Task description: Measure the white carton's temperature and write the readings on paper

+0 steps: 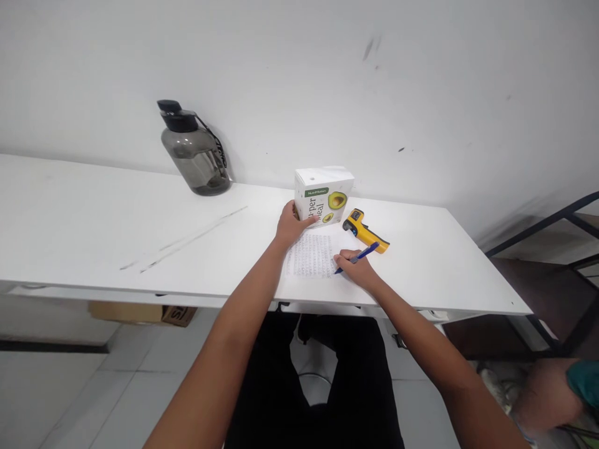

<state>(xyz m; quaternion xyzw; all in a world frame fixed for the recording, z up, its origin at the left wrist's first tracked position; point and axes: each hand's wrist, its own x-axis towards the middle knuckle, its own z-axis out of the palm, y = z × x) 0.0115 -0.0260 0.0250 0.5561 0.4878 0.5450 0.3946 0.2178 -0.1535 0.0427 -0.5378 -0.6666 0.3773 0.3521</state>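
Observation:
My left hand (293, 223) grips the lower left side of a white carton (322, 193) with avocado pictures, thumb across its front. The carton stands upright on the white table. In my right hand (356, 268) is a blue pen (368, 251), its tip down at the right edge of a sheet of paper (311, 257). Rows of small handwriting cover the sheet, too small to read. Just beyond my right hand lies a yellow infrared thermometer gun (367, 232), close to the carton's right side.
A large grey water bottle (196, 156) with a black lid stands at the back left, near the wall. The white table (93, 224) ends at the right. Beyond are dark metal frames (543, 231) and part of another person's leg (545, 396). Below sits a cardboard box (140, 313).

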